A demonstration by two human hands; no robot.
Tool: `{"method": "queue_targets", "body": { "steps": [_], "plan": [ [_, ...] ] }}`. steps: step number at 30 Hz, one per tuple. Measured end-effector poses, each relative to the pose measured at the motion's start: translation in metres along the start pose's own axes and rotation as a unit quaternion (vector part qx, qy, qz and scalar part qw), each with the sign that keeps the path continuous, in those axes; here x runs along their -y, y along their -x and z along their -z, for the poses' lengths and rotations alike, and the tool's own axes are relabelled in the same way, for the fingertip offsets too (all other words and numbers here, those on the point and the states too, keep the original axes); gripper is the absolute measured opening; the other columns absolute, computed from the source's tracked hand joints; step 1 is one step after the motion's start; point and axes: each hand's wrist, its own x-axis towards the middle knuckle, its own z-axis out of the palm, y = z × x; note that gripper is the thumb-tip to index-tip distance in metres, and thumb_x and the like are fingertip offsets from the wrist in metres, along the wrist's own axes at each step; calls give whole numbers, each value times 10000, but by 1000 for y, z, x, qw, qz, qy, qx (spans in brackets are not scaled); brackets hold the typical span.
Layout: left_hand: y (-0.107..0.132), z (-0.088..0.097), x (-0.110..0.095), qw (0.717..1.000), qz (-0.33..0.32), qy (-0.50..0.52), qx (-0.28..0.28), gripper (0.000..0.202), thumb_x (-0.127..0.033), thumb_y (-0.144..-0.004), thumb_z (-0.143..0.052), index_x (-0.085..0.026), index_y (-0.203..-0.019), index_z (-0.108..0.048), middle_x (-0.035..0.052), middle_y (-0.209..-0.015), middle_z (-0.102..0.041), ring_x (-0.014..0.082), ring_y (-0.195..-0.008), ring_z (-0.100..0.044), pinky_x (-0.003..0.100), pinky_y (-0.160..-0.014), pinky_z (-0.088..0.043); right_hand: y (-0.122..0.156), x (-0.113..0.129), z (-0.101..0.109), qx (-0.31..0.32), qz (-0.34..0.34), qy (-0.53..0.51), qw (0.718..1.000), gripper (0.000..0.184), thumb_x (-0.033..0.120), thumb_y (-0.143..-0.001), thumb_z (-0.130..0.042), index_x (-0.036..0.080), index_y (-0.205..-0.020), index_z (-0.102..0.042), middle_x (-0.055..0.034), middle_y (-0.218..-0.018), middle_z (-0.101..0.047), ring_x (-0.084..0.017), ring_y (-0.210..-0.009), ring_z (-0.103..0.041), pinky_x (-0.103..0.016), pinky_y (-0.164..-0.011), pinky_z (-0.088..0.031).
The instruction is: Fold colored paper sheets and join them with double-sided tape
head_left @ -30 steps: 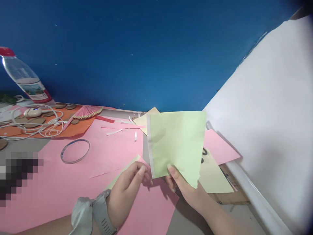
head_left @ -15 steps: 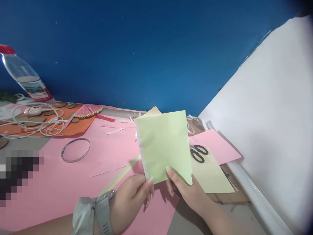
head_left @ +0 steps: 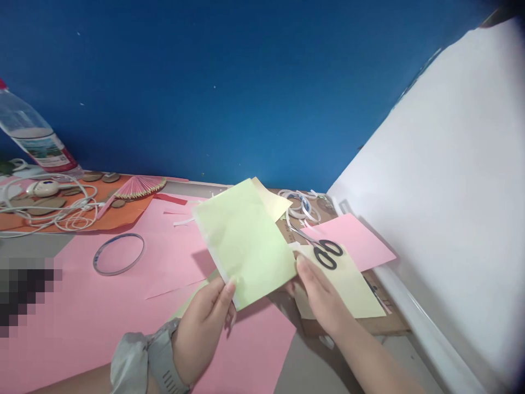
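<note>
A sheet of light green paper [head_left: 246, 241] is held up tilted between my two hands, a white strip running along its left edge. My left hand [head_left: 205, 317], with a grey watch and a scrunchie at the wrist, pinches the lower left edge, thumb in front. At the right edge, my right hand [head_left: 320, 295] grips the sheet near its lower right corner; some of its fingers are hidden behind the paper. Black-handled scissors [head_left: 326, 254] lie just beyond my right hand on a pale yellow-green sheet [head_left: 348, 290].
Pink paper [head_left: 164, 323] covers much of the table. A clear ring, possibly tape [head_left: 118, 254], lies on it. At the left are a bottle [head_left: 41, 145], white cables [head_left: 77, 205] and a pink folded fan [head_left: 141, 186] on orange paper. A white panel [head_left: 443, 191] rises at the right.
The green sheet has turned counterclockwise and shifted left. My right hand has moved from its bottom edge to its right edge. More of the scissors now shows.
</note>
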Motion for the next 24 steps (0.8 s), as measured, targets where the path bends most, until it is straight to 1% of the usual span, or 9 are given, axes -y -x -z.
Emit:
{"method": "queue_targets", "body": {
  "steps": [2,3,6,7,11,14,17,21,24],
  "plan": [
    [-1,0,0,1000,1,0,-17,432,-479,-918,-315,-199,-607,-419,-39,-514,-449,106,-494,-463,221,-529,-387,-9,-6,14,-130,8,138,982,286,410,-942,-299,236,-1005,-517,-45,-898,-599,-206,-839,-548,-306,-715,-417],
    [-1,0,1,1000,1,1,-19,430,-474,-920,-318,-198,-606,-418,-38,-520,-451,104,-501,-462,219,-533,-388,-13,-10,22,-157,16,237,959,266,342,-937,-323,224,-1100,-497,-75,-1032,-585,-232,-949,-529,-330,-769,-412],
    [-2,-1,2,1000,-2,15,2,404,-466,-921,-325,-198,-635,-423,-44,-514,-455,100,-483,-455,215,-514,-389,-23,-26,46,-170,-61,536,824,304,188,-886,-333,156,-1120,-525,-147,-1157,-536,-322,-1040,-478,-412,-775,-393],
    [-3,-2,2,1000,1,20,13,394,-465,-922,-324,-199,-651,-427,-48,-501,-455,99,-466,-453,216,-500,-387,-24,-31,52,-171,-81,551,813,293,188,-871,-357,141,-1091,-545,-161,-1140,-545,-347,-1035,-479,-434,-762,-387],
    [-3,-1,1,999,12,11,51,367,-451,-926,-324,-195,-697,-453,-50,-459,-481,108,-441,-477,231,-510,-393,-24,-41,64,-152,-115,560,806,257,215,-844,-400,125,-1013,-571,-151,-1026,-601,-318,-945,-545,-422,-732,-387],
    [-4,1,-1,999,-8,-27,45,370,-434,-926,-339,-183,-695,-485,-14,-566,-542,124,-554,-519,246,-585,-400,-22,-40,66,-131,-129,557,810,233,236,-835,-410,147,-972,-576,-114,-978,-621,-256,-857,-583,-361,-668,-391],
    [-4,2,-1,999,-20,-35,36,376,-428,-922,-360,-182,-667,-486,-12,-602,-527,125,-597,-511,246,-594,-392,-20,-38,68,-119,-149,557,808,206,232,-799,-439,152,-921,-585,-105,-945,-627,-250,-829,-586,-320,-589,-371],
    [-3,1,-1,998,-19,50,24,372,-433,-930,-348,-179,-704,-500,-2,-613,-594,120,-559,-545,251,-574,-433,-19,-37,72,-121,-172,559,802,180,218,-769,-456,145,-873,-584,-108,-897,-623,-265,-839,-578,-298,-548,-350],
    [-2,3,-4,990,0,138,18,360,-451,-930,-336,-182,-742,-482,-7,-584,-611,124,-465,-561,261,-485,-453,-19,-34,72,-134,-182,558,799,204,217,-777,-450,130,-915,-573,-117,-910,-624,-268,-856,-580,-294,-558,-355]
  ]
}}
